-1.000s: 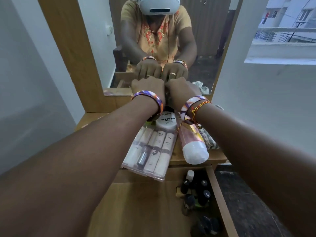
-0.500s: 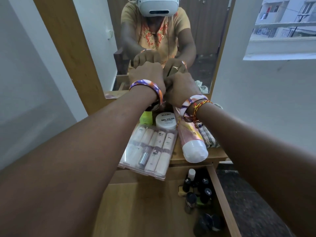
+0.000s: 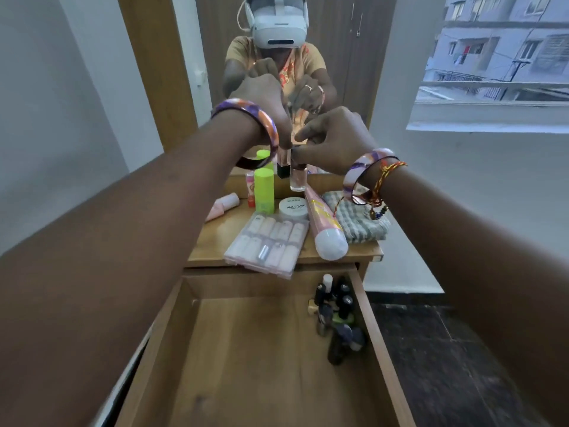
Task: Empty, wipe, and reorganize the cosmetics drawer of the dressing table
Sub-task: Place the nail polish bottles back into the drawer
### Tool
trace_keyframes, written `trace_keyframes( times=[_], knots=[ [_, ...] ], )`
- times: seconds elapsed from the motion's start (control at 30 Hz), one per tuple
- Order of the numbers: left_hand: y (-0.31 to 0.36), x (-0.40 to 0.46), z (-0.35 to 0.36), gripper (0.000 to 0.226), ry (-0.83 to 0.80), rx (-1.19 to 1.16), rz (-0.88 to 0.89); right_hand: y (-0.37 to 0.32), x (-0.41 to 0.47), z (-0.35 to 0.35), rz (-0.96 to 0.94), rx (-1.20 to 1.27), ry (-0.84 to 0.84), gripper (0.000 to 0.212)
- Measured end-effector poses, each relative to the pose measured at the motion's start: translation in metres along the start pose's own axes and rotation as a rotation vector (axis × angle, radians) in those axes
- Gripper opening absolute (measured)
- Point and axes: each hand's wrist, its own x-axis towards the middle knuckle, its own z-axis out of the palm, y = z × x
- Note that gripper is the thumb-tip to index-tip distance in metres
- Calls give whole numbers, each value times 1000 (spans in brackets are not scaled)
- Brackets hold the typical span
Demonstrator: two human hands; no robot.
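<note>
Drawer [image 3: 380, 331] is pulled open under the dressing table top [image 3: 215, 238]; mostly bare, a cluster of dark nail polish bottles [image 3: 337, 306] left in its far right corner. So emptying looks nearly done, wipe not started

Left hand [image 3: 264, 100] pinches a small clear bottle with black base [image 3: 284, 163] by its top, hanging above the back of the table top. Right hand [image 3: 334, 140] pinches the cap of a clear round bottle [image 3: 298, 180] just beside it. Can't tell if either has touched down yet

Doing it well, my read: set both upright at the back by the mirror [image 3: 335, 72], bases flat before letting go, keep a small gap between the two so one doesn't knock the other

Around them: green tube [image 3: 264, 189] and a red-pink stick [image 3: 251, 191] close left, pink tube [image 3: 226, 201] lying further left, nail polish jar [image 3: 293, 208], clear case of pink tubes [image 3: 268, 241] overhanging the front edge, big pink tube [image 3: 324, 224], checked cloth [image 3: 360, 217] at right

In the way: table top is crowded, the green tube is tall and easy to tip with the left wrist, and that overhanging case could slide into the drawer
</note>
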Motion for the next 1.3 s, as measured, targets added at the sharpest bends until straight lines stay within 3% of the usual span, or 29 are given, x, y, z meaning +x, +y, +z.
trace_keyframes(
  times=[0.1, 0.23, 0.3, 0.4, 0.47, 0.7, 0.83, 0.97, 1.3],
  knots=[
    [4, -38, -6, 26, -11, -204, 53, -14, -30, -14, 24, 0, -171, 18],
    [13, -89, 6, 15, -202, -354, 123, -20, -80, -21, 29, -111, -496, 19],
    [5, -108, 54, 11, -320, -360, 128, -17, -107, -17, 28, -174, -612, 20],
    [2, -126, 114, 27, -402, -333, -7, -8, -142, -6, 52, -299, -742, 23],
    [14, -146, 133, 17, -447, -387, 21, 0, -162, 1, 90, -307, -800, 19],
    [32, -185, 176, 20, -389, -434, -7, 24, -194, 17, 202, -355, -759, 23],
    [35, -195, 186, 11, -301, -451, -11, 29, -206, 27, 170, -428, -713, 17],
    [38, -197, 192, 40, -243, -487, -20, 34, -214, 34, 164, -484, -674, 29],
    [40, -194, 200, 46, -212, -486, -3, 40, -212, 42, 138, -497, -693, 16]
  ],
)
